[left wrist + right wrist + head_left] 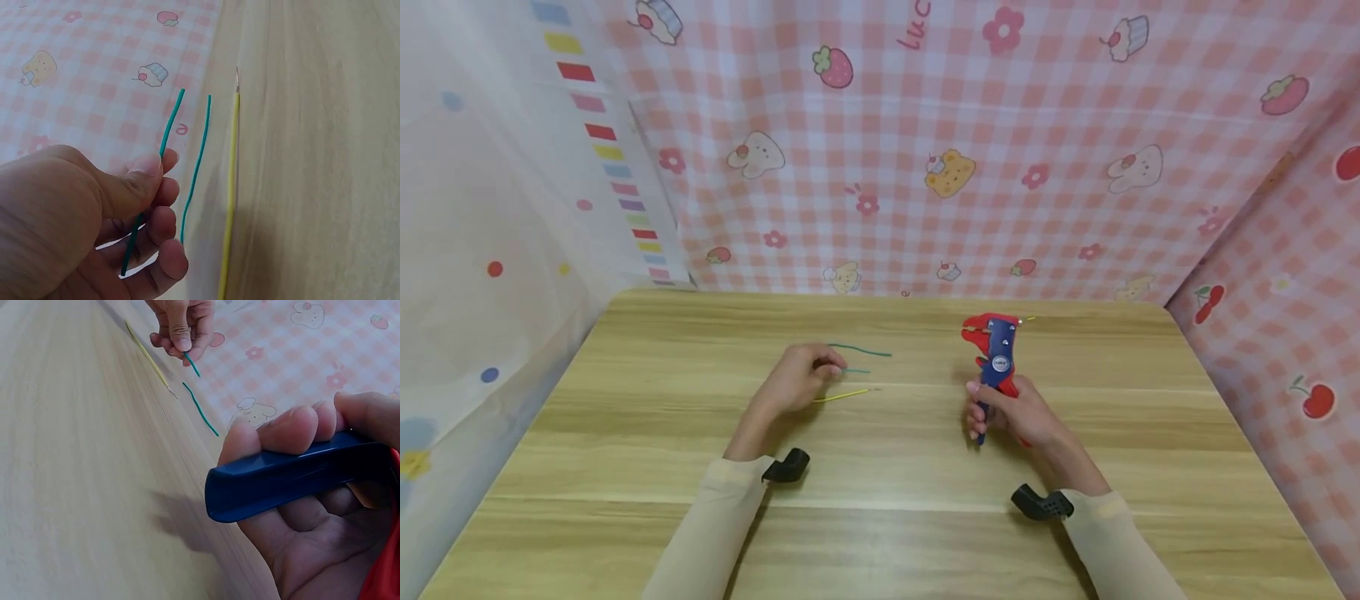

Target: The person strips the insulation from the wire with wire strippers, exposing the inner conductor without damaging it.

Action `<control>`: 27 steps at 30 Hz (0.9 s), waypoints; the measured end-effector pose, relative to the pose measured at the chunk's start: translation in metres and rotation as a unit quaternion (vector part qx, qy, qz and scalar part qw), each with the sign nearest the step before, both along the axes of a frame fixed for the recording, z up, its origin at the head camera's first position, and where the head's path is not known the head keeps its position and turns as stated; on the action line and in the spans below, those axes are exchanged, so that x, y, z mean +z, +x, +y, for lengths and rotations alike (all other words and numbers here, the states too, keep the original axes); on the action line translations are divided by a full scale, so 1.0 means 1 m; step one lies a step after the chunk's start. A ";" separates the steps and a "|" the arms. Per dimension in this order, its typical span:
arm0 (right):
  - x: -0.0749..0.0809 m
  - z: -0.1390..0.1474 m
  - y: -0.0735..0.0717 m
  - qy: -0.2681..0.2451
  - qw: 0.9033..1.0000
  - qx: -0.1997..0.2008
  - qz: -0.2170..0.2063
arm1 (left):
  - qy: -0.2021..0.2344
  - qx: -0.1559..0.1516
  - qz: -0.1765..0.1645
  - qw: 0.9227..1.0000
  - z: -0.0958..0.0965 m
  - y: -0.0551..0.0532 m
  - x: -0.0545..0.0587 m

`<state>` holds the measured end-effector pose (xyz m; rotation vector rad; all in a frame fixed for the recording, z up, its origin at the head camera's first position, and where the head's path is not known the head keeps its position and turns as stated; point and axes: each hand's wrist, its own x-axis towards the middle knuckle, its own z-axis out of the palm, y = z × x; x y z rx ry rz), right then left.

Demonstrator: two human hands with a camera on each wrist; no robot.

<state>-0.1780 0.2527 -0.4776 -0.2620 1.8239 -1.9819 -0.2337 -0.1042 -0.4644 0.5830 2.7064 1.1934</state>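
Observation:
My left hand (797, 379) pinches a short green wire (171, 125) between thumb and forefinger, its ends sticking out on both sides. Just beyond those fingers a second green wire (868, 351) lies on the table. On the nearer side is a yellow wire (846, 395) with bare copper strands (237, 79) at its tip. My right hand (1026, 408) grips a red and blue wire stripper (1000, 343) by its handles, head pointing away and nothing in its jaws. In the right wrist view the blue handle (294, 475) lies under the curled fingers.
The wooden table (880, 542) reaches back to a pink checked cloth (880, 125) with printed figures. White cloth (490, 200) hangs at the left, another checked cloth (1285, 333) at the right. A tiny yellow piece (1032, 318) shows beside the stripper's head.

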 end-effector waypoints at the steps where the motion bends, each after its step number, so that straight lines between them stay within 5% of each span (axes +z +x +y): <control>1: 0.000 0.000 0.000 0.000 1.000 0.003 0.002 | -0.001 0.001 0.001 1.000 0.000 0.001 0.001; 27: 0.013 -0.009 0.005 -0.032 0.998 0.047 0.035 | 0.041 -0.022 0.087 0.995 0.010 0.012 0.033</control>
